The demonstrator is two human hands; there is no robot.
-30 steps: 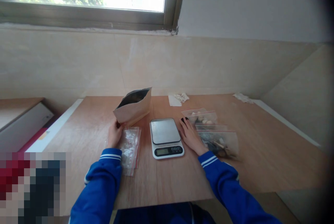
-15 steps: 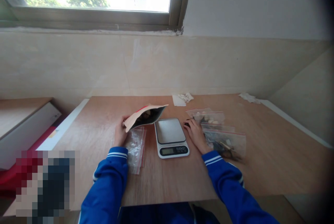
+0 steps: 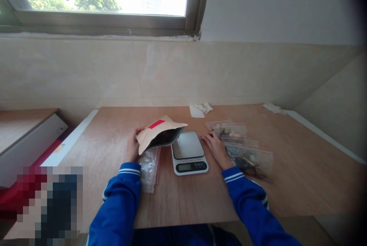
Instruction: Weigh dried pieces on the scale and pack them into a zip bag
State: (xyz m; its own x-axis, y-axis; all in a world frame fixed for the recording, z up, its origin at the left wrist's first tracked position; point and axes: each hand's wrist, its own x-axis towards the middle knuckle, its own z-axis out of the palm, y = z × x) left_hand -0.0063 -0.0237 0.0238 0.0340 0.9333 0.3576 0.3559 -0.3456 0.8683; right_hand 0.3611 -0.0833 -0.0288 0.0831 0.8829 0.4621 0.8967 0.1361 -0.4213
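My left hand (image 3: 133, 145) is closed on the left side of a brown kraft paper pouch (image 3: 155, 131) with a red label. The pouch tilts, its dark mouth gaping toward me and to the right, close to the scale's left rear corner. What lies inside is too dark to make out. A white kitchen scale (image 3: 189, 146) with a bare metal plate stands on the table. Just right of its plate, my right hand (image 3: 214, 145) rests low with its fingers stretched out, nothing seen in them. Zip bags with contents (image 3: 252, 160) lie beside that hand.
Clear zip bags (image 3: 149, 167) lie under and in front of the pouch. Farther back on the wooden table (image 3: 304, 162) are a paper with crumpled tissue (image 3: 200, 109) and another tissue (image 3: 273, 108) at the right. A wall and window stand behind.
The pouch has tipped further, so its red label shows more and its mouth sits lower. My right hand's fingers have straightened; a dark bit at its fingertips no longer shows.
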